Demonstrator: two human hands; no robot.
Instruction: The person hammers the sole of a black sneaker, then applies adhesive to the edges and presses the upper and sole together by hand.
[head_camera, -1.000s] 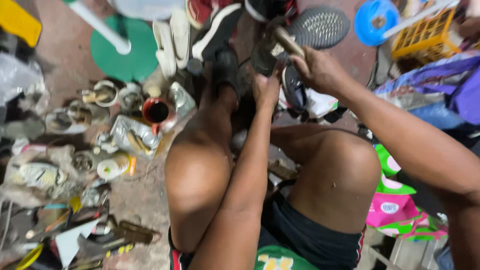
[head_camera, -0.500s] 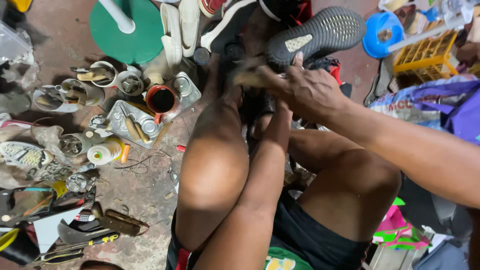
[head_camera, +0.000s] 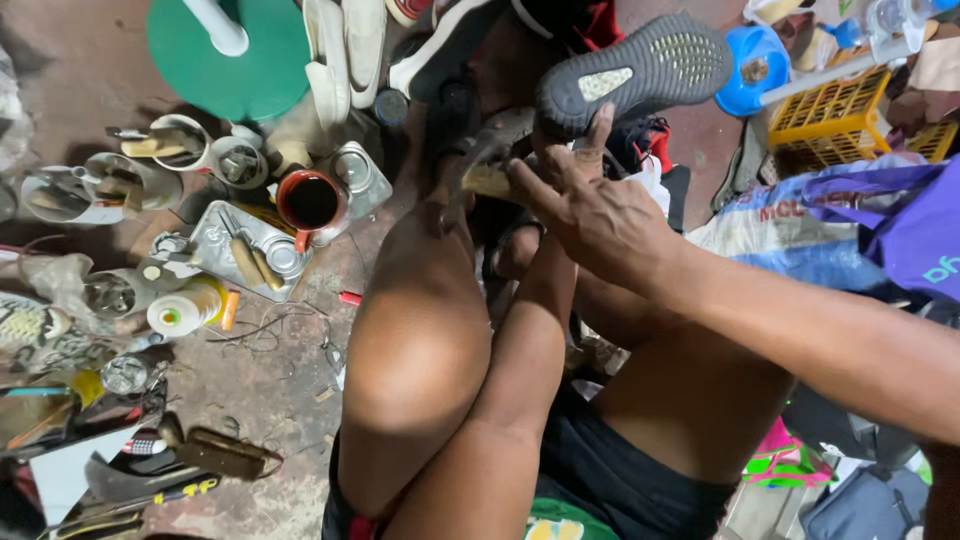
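while right hand (head_camera: 600, 215) clenches wooden-handled tool (head_camera: 492, 180), dark shoe (head_camera: 635, 70) lies just above fingers (head_camera: 598, 135), sole up, long axis left-right; left hand hidden behind it, grip unclear.

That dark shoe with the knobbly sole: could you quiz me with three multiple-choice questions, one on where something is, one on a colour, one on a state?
1. Where is the dark shoe?
A. raised above the knees
B. flat on the floor
C. inside the yellow crate

2. What colour is the round stand base?
A. red
B. green
C. white

3. How does the right hand stand?
A. open and empty
B. flat on the floor
C. closed on a wooden tool handle

Answers: 1 A, its sole faces the camera above the legs. 2 B, the disc is plainly green. 3 C, the fingers wrap a pale wooden handle.
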